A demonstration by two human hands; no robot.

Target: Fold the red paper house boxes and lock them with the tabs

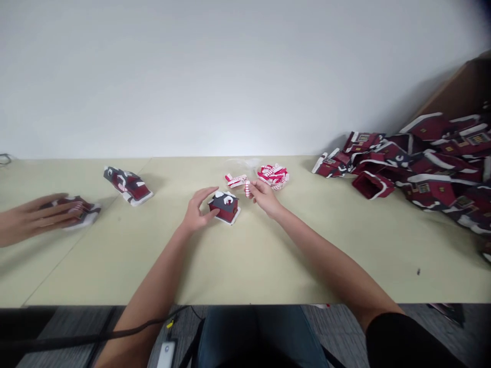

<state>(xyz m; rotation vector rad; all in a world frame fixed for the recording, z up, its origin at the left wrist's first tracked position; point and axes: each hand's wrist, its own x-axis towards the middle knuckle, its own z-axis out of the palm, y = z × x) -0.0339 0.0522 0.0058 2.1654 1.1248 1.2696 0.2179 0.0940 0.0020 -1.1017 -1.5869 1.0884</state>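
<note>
A small house ornament (226, 206), with dark red walls, a dark roof and white snow-like trim, stands on the table in front of me. My left hand (199, 208) curves round its left side, thumb against the front wall and index finger by the roof edge. Just right of the house, my right hand (263, 197) pinches a short red-and-white striped strip (247, 189) between thumb and fingers. Behind that hand lies a pile of similar striped strips (273, 175). A few loose striped pieces (235, 180) lie behind the house.
At the right, many dark red houses (425, 158) are heaped beside a brown box (456, 89). Another house (128, 185) lies to the left on the table (268, 266). At the far left a co-worker's hand (42, 217) covers one more house (82, 212). A black cable (126, 327) runs below the table edge.
</note>
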